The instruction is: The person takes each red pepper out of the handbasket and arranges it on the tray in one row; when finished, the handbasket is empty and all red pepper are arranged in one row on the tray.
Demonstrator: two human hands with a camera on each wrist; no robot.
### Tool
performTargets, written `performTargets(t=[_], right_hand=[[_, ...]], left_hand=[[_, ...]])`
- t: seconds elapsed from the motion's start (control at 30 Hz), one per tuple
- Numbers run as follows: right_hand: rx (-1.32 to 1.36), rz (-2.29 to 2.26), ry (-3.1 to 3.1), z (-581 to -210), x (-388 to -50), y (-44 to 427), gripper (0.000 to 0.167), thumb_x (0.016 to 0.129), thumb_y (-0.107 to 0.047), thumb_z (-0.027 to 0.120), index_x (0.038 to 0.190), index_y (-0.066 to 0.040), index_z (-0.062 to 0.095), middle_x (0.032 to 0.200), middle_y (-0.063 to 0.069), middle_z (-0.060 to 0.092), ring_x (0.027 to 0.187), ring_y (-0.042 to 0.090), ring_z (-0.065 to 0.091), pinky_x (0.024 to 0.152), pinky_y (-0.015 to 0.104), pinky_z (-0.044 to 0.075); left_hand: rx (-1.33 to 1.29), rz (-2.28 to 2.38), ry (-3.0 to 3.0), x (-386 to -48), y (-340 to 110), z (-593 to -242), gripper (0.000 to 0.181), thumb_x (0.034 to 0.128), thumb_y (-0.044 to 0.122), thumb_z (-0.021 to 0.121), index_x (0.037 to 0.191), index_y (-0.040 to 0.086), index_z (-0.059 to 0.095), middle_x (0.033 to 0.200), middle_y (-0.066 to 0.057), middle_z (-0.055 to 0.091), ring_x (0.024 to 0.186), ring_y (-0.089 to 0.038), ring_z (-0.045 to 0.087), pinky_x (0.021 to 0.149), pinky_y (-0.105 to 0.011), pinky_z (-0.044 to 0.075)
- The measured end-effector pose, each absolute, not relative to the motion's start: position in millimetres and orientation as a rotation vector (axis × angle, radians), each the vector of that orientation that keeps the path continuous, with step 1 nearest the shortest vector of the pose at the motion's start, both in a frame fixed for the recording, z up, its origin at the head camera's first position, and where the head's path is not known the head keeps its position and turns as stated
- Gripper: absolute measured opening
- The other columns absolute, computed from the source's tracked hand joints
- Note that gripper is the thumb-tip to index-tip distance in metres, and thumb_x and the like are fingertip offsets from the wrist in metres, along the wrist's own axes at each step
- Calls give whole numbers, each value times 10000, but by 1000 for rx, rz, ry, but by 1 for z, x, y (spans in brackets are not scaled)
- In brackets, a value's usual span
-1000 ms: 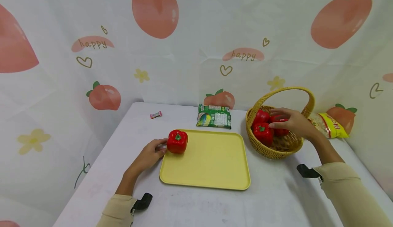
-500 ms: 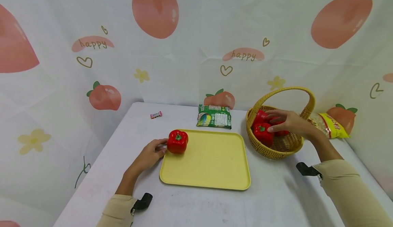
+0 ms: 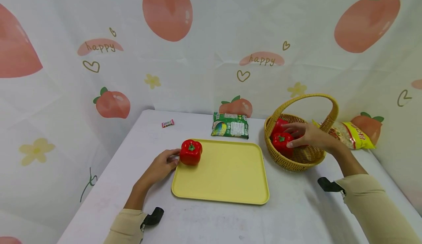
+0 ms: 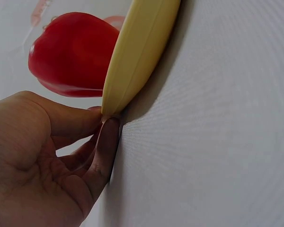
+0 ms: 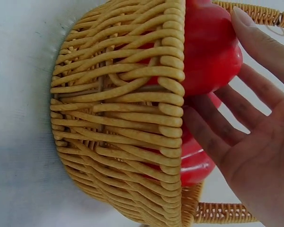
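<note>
My left hand (image 3: 161,167) pinches the left rim of the yellow tray (image 3: 227,174), thumb above and fingers below in the left wrist view. On the tray's back left corner sits a red bell pepper (image 3: 191,152), near but apart from the thumb. My right hand (image 3: 311,137) reaches into a wicker basket (image 3: 298,165) holding several red peppers. Its thumb touches the front pepper (image 5: 210,52), while the fingers extend fairly straight down between that one and another pepper (image 5: 196,163). Some fingertips are hidden behind the peppers and the basket rim.
A green packet (image 3: 230,125) lies behind the tray. Farther left is a small pink-wrapped candy (image 3: 167,123). A yellow and clear bag (image 3: 352,135) leans behind the basket on the right. The basket's handle (image 3: 304,96) arches above the right hand.
My right hand has shifted slightly left and lower among the peppers, its thumb coming against the front one. The left hand, tray and pepper on it stay in place.
</note>
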State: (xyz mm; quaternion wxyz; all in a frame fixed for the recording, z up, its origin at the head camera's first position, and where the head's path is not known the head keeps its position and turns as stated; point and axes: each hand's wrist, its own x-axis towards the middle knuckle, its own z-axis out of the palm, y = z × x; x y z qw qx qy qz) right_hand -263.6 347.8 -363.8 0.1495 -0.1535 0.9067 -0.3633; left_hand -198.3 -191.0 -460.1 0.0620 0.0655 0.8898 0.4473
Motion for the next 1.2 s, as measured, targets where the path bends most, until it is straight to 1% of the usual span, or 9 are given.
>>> performTargets(t=[0.03, 0.1, 0.33, 0.47, 0.67, 0.8, 0.87, 0.97, 1.2], right_hand=[[-439, -1038, 2608, -364, -263, 347, 750, 912, -298, 824, 1548, -62, 506, 1454, 258, 597, 1347, 433, 554, 1084, 578, 520], [-444, -1019, 2620, -365, -263, 347, 759, 908, -310, 830, 1548, -59, 509, 1446, 256, 606, 1343, 434, 561, 1096, 602, 502], [-459, -1006, 2647, -367, -261, 344, 762, 891, -306, 851, 1535, -51, 534, 1429, 251, 634, 1348, 439, 571, 1098, 573, 498], [-458, -1007, 2636, -368, -260, 343, 761, 892, -304, 847, 1537, -55, 529, 1459, 267, 605, 1362, 453, 553, 1096, 582, 500], [-453, -982, 2623, -369, -260, 341, 746, 908, -293, 830, 1537, -40, 520, 1498, 297, 556, 1343, 453, 545, 1052, 546, 533], [-447, -975, 2624, -371, -259, 341, 746, 912, -288, 825, 1539, -30, 514, 1521, 307, 527, 1347, 461, 527, 1056, 577, 531], [-435, -977, 2619, -371, -258, 341, 753, 915, -299, 821, 1543, -27, 507, 1535, 311, 505, 1358, 470, 504, 1065, 605, 522], [-413, -973, 2620, -372, -256, 341, 761, 915, -326, 818, 1540, -23, 506, 1544, 310, 487, 1366, 481, 481, 1069, 616, 517], [-412, -986, 2659, -378, -252, 344, 760, 926, -353, 813, 1529, -6, 506, 1508, 281, 529, 1337, 455, 516, 1048, 580, 538]], left_hand=[[197, 1354, 2689, -198, -191, -460, 495, 1044, 53, 594, 1537, 55, 540, 1502, -179, 593, 1283, -344, 609, 1144, -562, 493], [194, 1353, 2690, -198, -191, -460, 496, 1044, 55, 597, 1537, 57, 540, 1503, -178, 594, 1287, -343, 606, 1144, -562, 492], [195, 1343, 2695, -197, -190, -459, 501, 1037, 55, 609, 1533, 52, 542, 1505, -187, 593, 1311, -364, 594, 1139, -565, 495], [195, 1342, 2700, -197, -190, -459, 499, 1036, 55, 612, 1530, 52, 546, 1500, -186, 597, 1305, -366, 598, 1134, -563, 501], [187, 1331, 2710, -198, -191, -459, 504, 1037, 56, 612, 1536, 51, 540, 1507, -187, 595, 1332, -375, 586, 1138, -567, 494], [181, 1337, 2708, -198, -191, -459, 507, 1036, 54, 612, 1538, 50, 538, 1510, -187, 592, 1330, -374, 587, 1139, -567, 494], [182, 1339, 2707, -198, -191, -459, 508, 1033, 51, 614, 1536, 50, 539, 1511, -189, 592, 1325, -375, 590, 1136, -566, 497], [184, 1338, 2709, -197, -191, -460, 509, 1032, 49, 615, 1536, 52, 541, 1512, -191, 591, 1318, -372, 595, 1132, -562, 502], [177, 1349, 2700, -198, -190, -460, 507, 1031, 43, 613, 1533, 56, 545, 1511, -186, 591, 1307, -364, 601, 1138, -563, 496]])
